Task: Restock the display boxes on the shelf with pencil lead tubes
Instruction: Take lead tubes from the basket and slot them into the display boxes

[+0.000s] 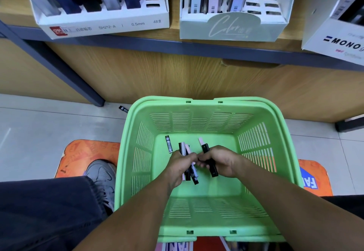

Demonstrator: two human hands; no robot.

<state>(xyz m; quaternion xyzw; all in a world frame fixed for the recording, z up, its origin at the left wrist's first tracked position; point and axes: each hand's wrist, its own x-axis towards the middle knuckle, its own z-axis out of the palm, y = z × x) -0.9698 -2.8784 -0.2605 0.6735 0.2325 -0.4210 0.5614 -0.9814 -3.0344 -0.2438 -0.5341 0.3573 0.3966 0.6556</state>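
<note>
Both my hands are down inside a green plastic basket (279, 132) on the floor. My left hand (178, 167) grips a bundle of several lead tubes (190, 172), black and pink. My right hand (220, 162) holds a black lead tube (213, 170), with a pink tube's end (201, 141) showing above it. One more dark tube (168, 144) lies loose on the basket floor to the left. Three display boxes stand on the shelf above: a white 0.5mm box (102, 25), a pale green box (232, 27) and a white MONO box (334, 41).
A single dark tube (123, 109) lies on the tiled floor by the shelf leg (78, 85). The basket stands on an orange mat (84, 156). My grey shoe (102, 174) and dark trouser leg are left of the basket.
</note>
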